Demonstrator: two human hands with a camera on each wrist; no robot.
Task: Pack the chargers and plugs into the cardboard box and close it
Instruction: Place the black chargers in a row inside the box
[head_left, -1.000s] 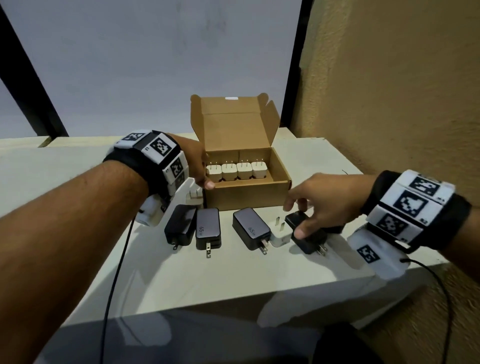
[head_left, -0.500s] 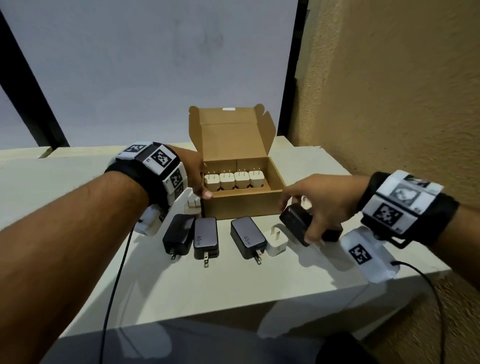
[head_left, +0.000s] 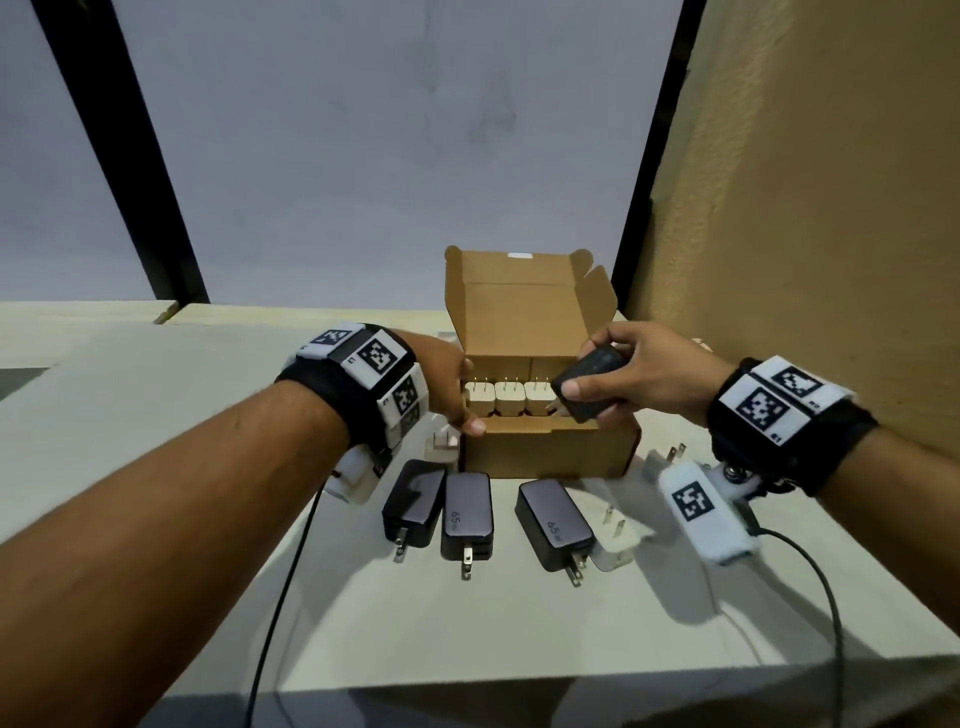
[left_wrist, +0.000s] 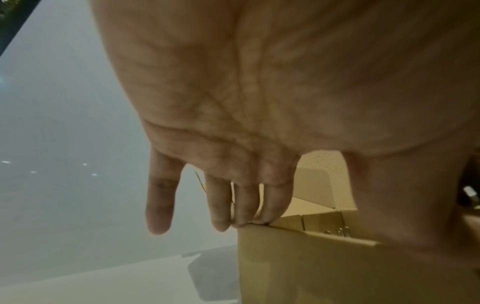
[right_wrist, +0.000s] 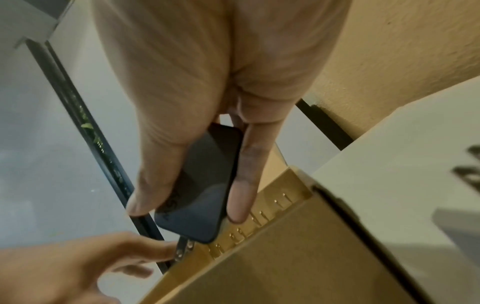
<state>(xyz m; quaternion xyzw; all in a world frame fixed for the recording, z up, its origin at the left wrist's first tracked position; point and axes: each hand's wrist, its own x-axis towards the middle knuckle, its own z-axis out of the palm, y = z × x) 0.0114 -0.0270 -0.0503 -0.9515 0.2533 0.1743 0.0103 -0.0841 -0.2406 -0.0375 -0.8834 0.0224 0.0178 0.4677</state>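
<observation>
An open cardboard box (head_left: 545, 449) stands mid-table with its lid up. A row of white plugs (head_left: 506, 400) fills its back, prongs up. My right hand (head_left: 589, 364) pinches a black charger (head_left: 587, 387) between thumb and fingers, tilted over the box's right half; the right wrist view shows the charger (right_wrist: 202, 185) just above the plugs' prongs (right_wrist: 259, 216). My left hand (head_left: 457, 395) rests on the box's left wall, straight fingertips (left_wrist: 244, 221) on the rim and thumb at the front corner. Three black chargers (head_left: 466, 512) lie in front of the box.
A white plug (head_left: 615, 545) lies beside the rightmost black charger (head_left: 553, 517), another (head_left: 441, 447) at the box's left, and a third (head_left: 670, 457) right of the box. A tan wall (head_left: 805, 234) runs close along the right. The table's front edge (head_left: 467, 680) is near.
My right hand has lifted the black charger off the table to the right of the box and carried it up over the box. My left hand has stayed on the box.
</observation>
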